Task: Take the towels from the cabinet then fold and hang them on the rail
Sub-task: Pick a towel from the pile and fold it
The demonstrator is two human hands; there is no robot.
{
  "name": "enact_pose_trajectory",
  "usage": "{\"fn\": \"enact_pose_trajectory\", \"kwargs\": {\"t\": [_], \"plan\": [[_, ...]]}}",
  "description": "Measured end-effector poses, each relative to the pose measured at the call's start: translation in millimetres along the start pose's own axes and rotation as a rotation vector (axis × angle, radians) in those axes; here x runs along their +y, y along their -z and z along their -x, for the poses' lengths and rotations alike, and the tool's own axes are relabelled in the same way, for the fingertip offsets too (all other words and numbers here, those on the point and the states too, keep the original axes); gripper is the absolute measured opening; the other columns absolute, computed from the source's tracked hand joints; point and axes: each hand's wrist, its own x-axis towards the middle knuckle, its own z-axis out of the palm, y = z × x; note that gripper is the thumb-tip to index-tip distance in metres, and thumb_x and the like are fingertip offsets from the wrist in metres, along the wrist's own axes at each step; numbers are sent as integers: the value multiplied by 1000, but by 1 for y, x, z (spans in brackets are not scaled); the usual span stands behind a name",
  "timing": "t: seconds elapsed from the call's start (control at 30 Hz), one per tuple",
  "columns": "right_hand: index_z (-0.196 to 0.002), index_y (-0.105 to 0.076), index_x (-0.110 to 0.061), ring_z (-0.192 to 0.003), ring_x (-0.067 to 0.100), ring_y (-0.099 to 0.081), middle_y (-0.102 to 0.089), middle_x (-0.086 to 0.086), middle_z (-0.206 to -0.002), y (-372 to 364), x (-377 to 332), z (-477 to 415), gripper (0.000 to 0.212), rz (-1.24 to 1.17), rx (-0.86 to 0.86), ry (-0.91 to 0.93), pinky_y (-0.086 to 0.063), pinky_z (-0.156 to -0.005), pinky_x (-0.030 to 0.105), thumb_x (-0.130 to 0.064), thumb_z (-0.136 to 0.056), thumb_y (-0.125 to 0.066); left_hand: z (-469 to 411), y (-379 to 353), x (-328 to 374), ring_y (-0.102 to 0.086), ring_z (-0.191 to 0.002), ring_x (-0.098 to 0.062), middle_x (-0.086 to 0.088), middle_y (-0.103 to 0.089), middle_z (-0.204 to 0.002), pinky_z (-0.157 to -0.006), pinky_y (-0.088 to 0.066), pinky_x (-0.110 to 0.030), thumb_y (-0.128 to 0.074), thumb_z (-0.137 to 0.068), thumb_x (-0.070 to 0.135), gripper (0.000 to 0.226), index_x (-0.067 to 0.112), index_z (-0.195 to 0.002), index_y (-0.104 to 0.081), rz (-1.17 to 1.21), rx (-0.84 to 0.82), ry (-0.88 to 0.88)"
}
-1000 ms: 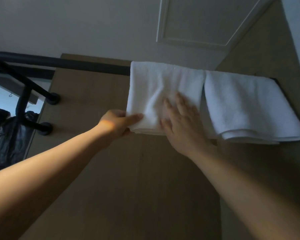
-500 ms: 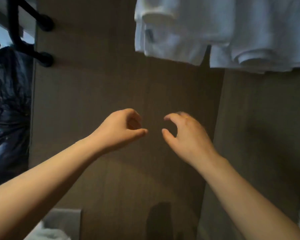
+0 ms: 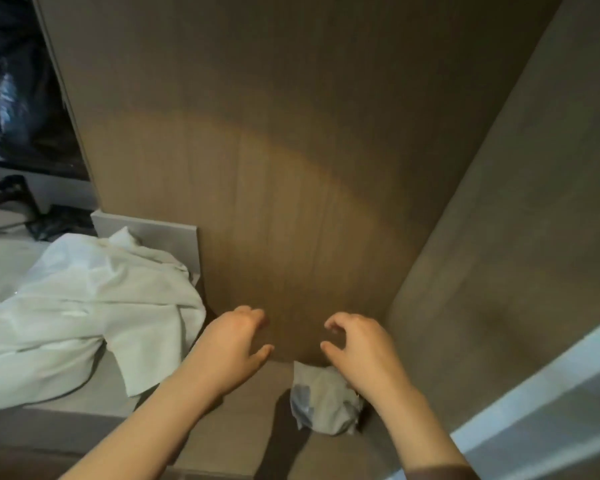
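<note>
My left hand and my right hand hover side by side in front of a brown wooden panel, fingers loosely curled and holding nothing. The rail and the hung white towels are out of view above. A small crumpled white bundle lies on the floor just below my right hand, apart from it. A rumpled white cloth lies spread over a low surface to the left of my left hand.
A second wooden wall closes the corner on the right. A light door or frame edge runs at lower right. Black plastic bags sit at upper left behind a grey ledge.
Both hands have let go of the hung towel and dropped down, loosely curled. The view has tilted downward, so the rail and towels have left the frame and the floor has appeared.
</note>
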Motion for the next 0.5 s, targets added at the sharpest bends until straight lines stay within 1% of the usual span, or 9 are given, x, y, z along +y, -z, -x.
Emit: {"fn": "enact_pose_trajectory", "kwargs": {"t": [0.1,0.17,0.2,0.27,0.37,0.43,0.5], "plan": [[-112,-66,-24,-103,8,-62,-67,-9,-108,-24,18,18,24,-174,-58,-94,-51,-90,31,-27,-88,-68,13,-25,5,-57,-98,-7,8,-57,-114,-79,-44,-17,-60,-89,45,39,27,-123,-55,82,-56,38],[-114,-66,-23,-103,8,-61,-67,-7,-110,-36,30,25,25,-210,-119,-124,-51,-92,32,-23,-88,-67,21,-35,10,-54,-94,-1,13,-56,-114,-76,-40,-11,-61,-88,47,38,30,-122,-56,135,-67,67],[-117,-65,-23,-105,8,-61,-67,-7,-113,-39,35,27,28,-214,-148,-131,-51,-93,31,-23,-89,-67,25,-39,12,-54,-96,0,15,-56,-116,-78,-39,-9,-61,-88,48,38,32,-123,-55,157,-69,85],[-122,-64,-23,-107,7,-60,-66,-7,-116,-42,45,24,33,-220,-179,-138,-50,-94,28,-25,-90,-67,30,-46,15,-54,-107,1,17,-56,-123,-86,-40,-8,-62,-88,47,41,33,-126,-54,195,-68,127],[-122,-63,-26,-107,4,-58,-65,-10,-115,-40,59,14,33,-237,-194,-108,-50,-93,25,-28,-89,-67,33,-48,17,-52,-117,1,17,-54,-129,-95,-40,-10,-61,-90,46,44,32,-131,-53,232,-65,199],[-121,-62,-27,-105,4,-58,-64,-12,-113,-37,66,6,32,-240,-212,-80,-51,-91,23,-28,-89,-68,32,-48,18,-52,-117,1,16,-55,-129,-96,-40,-10,-61,-90,44,43,31,-131,-53,254,-50,250],[-120,-63,-25,-104,5,-58,-65,-10,-111,-36,71,-3,32,-231,-235,-52,-51,-90,23,-27,-89,-68,33,-47,18,-53,-114,2,16,-56,-126,-92,-40,-6,-62,-89,42,42,30,-129,-54,277,-23,298]]}}
